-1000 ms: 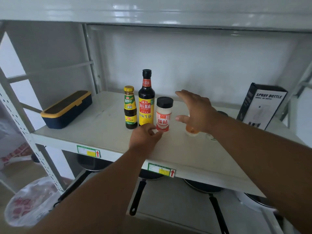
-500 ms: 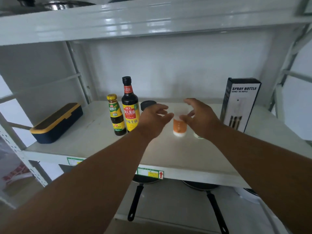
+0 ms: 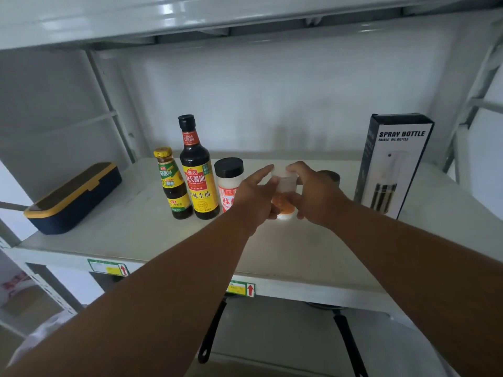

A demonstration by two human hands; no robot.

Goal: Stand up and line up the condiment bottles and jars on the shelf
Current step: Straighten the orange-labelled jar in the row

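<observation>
Three condiments stand in a row on the white shelf: a small yellow-capped sauce bottle, a tall dark soy sauce bottle and a white black-lidded jar. Just right of the jar, a small clear jar with orange contents stands upright on the shelf. My left hand and my right hand both close around it from either side. A dark round object shows behind my right hand, mostly hidden.
A navy and yellow box lies at the shelf's left end. A black spray bottle carton stands upright at the right. Frying pans with black handles sit on the shelf below. Another shelf hangs overhead.
My left hand has moved right from the black-lidded jar to the orange jar. Both hands now clasp the orange jar, which stands closer to the black-lidded jar.
</observation>
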